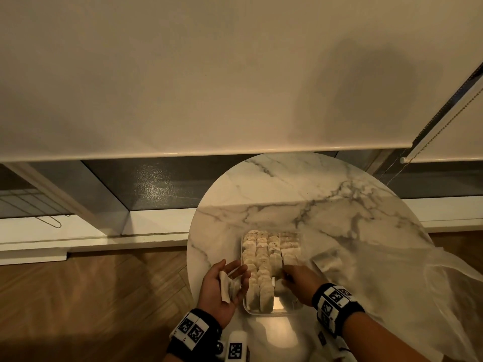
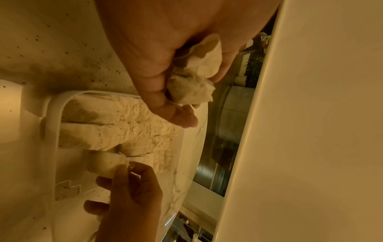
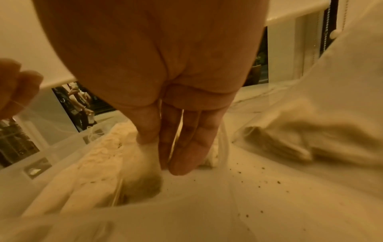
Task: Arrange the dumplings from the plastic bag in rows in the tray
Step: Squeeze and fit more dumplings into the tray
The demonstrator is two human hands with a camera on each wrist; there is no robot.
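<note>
— Closest to the lens?
— Marker-printed wrist bands (image 1: 196, 330), one on each forearm, at the bottom edge of the head view.

— Biggest after that?
— Round marble-patterned desk (image 1: 313, 194), set against a window with a lowered blind (image 1: 183, 74). Then the clear plastic bag (image 1: 392, 283), spread limp over the desk's right side and spilling past its edge. Shows at least one dumpling (image 1: 329, 263) at its mouth, just right of the tray.

— And the tray?
— Clear tray (image 1: 271, 312), near the front of the desk, between both hands. Packed with pale dumplings (image 1: 261, 254) standing in rows: two left rows full, right rows filled only at the far end, near right corner bare.

— Left hand?
— Left hand (image 1: 222, 286) held palm up, just left of the tray, fingers curled round a small clump of dumplings (image 2: 194, 78).

— Right hand?
— Right hand (image 1: 300, 284) reaching into the tray, thumb and forefinger clamped on a single dumpling (image 2: 105, 162) at the near end of the third row.

— Smallest?
— Dark specks (image 3: 263, 168) scattered over the tray floor.
</note>
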